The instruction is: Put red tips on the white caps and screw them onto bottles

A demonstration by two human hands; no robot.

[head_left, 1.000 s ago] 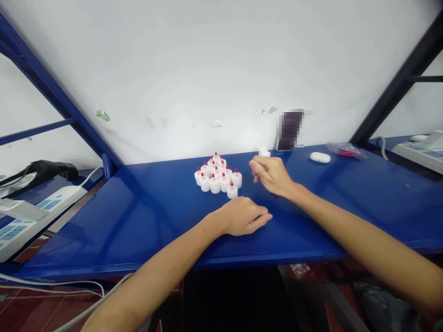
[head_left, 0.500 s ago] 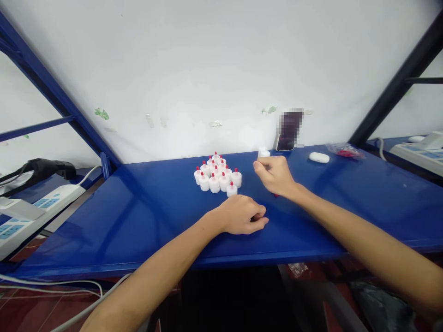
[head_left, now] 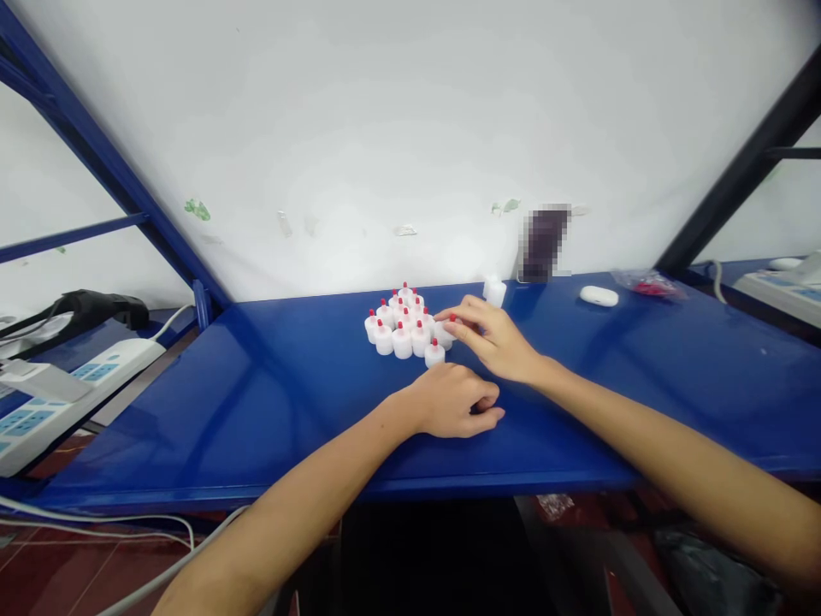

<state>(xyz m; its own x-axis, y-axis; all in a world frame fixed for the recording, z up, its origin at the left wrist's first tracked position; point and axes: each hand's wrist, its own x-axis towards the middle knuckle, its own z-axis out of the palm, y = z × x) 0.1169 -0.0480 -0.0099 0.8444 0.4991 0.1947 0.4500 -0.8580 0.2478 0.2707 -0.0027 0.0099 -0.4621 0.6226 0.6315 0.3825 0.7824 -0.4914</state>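
Several small white bottles with red caps (head_left: 402, 342) stand upright in a tight group on the blue table. At the group's right edge, my right hand (head_left: 493, 338) has its thumb and index finger closed around a red-capped bottle (head_left: 452, 319), whose body is partly covered by the fingers. Just in front of the group, my left hand (head_left: 455, 399) rests palm down with curled fingers; what they may hold is hidden. One red-capped bottle (head_left: 434, 353) stands right behind its knuckles. Farther back, by the wall, are white bottles (head_left: 494, 293) showing no red caps.
A phone (head_left: 544, 244), blurred out, leans on the wall. To its right lie a white oval case (head_left: 599, 296) and a clear bag with red pieces (head_left: 654, 286). Power strips (head_left: 121, 364) with cables sit at the left. Blue table (head_left: 282, 402) spreads around my hands.
My right hand has moved left from near the back bottles to the group's right edge, and its fingers have straightened somewhat. My left hand stays put. The view has shifted slightly.
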